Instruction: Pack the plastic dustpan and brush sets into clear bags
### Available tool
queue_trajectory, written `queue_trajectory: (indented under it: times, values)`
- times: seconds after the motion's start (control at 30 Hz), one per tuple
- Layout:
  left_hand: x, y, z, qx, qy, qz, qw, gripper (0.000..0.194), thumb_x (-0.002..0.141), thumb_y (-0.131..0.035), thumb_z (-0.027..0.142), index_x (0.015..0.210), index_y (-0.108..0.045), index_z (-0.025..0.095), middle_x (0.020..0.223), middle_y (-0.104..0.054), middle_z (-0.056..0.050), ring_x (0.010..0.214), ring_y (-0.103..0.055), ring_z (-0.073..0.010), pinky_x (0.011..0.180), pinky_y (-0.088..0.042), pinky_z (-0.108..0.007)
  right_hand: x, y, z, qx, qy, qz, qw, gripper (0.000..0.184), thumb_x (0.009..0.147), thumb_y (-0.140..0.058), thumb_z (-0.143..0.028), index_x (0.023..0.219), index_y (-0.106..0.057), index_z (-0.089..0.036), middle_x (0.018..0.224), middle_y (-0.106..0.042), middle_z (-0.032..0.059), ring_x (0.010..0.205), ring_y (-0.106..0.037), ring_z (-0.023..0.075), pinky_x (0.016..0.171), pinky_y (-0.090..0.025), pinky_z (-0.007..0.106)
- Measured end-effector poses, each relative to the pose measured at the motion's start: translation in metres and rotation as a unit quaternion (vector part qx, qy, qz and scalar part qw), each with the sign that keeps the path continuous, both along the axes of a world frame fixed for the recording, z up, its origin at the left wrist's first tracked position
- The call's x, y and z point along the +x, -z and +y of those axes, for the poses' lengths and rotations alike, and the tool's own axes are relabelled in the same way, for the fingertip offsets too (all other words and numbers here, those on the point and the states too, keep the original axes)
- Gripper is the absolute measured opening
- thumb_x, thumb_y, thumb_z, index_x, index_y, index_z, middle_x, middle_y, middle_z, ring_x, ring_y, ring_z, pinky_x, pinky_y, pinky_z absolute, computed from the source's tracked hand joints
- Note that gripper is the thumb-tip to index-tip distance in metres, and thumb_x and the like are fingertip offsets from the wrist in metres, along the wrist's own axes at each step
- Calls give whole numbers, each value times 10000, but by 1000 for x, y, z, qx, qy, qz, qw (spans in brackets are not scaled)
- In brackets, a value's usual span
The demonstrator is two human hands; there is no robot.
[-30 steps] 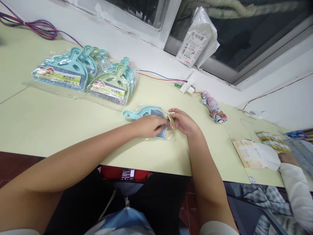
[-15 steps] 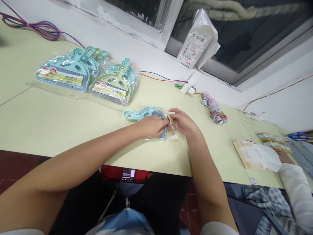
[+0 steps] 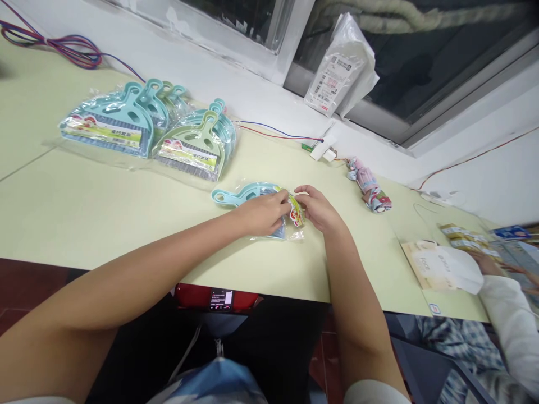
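Note:
A light-blue dustpan (image 3: 233, 197) with a grey-bristled brush lies in a clear plastic bag in front of me, its handle pointing left. My left hand (image 3: 266, 213) rests over it, fingers closed at the upper left edge of a printed label card (image 3: 297, 213). From the other side my right hand (image 3: 320, 212) meets the card, its fingers curled around the right edge and the index finger raised. The card is bent and stands up from the dustpan's wide end, its green, white and red print showing. My left hand hides part of the brush.
Bagged dustpan sets in blue (image 3: 107, 126) and green (image 3: 191, 147) stand at the back left. A rolled floral cloth (image 3: 368, 185) lies right, near a white plug (image 3: 323, 150). Beyond the paper packet (image 3: 438, 266), a co-worker's sleeve (image 3: 507, 314) reaches in. A phone (image 3: 222, 299) lies below the table edge.
The label card has turned so its printed face shows more. My left fingers have moved slightly up along its edge; my right hand has barely moved.

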State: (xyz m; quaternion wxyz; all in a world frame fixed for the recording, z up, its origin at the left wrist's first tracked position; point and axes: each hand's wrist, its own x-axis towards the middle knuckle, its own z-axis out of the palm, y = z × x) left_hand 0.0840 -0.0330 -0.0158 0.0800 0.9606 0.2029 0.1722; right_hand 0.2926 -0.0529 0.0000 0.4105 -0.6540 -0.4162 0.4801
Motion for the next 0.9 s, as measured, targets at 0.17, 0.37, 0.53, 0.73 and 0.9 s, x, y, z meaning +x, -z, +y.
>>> queue_trajectory:
  times: [0.17,0.37,0.53,0.73,0.9]
  values:
    - [0,0,0,17,18,24,999,257,951,-470,180,1160,-620,173,1147,-693,-112,945,-680,-252,671,-444,-341,-1,1,0,5,-11,-26,1000,332,716,-685,-240,1033,-589,-244,685,-622,-33,592,-573,159,504,-422,254]
    - [0,-3,-1,23,8,37,999,241,945,-477,186,1154,-597,185,1091,-712,-106,873,-672,-243,607,-381,-340,0,1,0,19,-6,-49,999,317,713,-689,-258,1015,-591,-245,684,-610,-34,571,-551,154,485,-384,254]
    - [2,-2,0,26,10,41,999,282,919,-479,178,1153,-636,164,1169,-677,-137,832,-655,-237,622,-384,-348,0,3,0,19,-14,-57,998,318,717,-682,-253,1022,-594,-248,684,-614,-39,581,-560,155,485,-377,253]
    - [2,-4,1,23,5,70,997,311,890,-491,184,1119,-699,154,1186,-666,-160,753,-647,-242,653,-413,-379,-1,3,-1,20,-28,-76,997,312,717,-666,-244,1021,-593,-246,686,-620,-44,595,-553,151,480,-352,244]
    - [0,-8,0,8,14,102,995,348,847,-529,171,1159,-682,163,1000,-735,-139,762,-661,-272,672,-420,-381,-2,3,-1,11,-46,-73,996,312,727,-655,-237,1029,-577,-242,737,-659,-28,600,-566,152,480,-368,243]
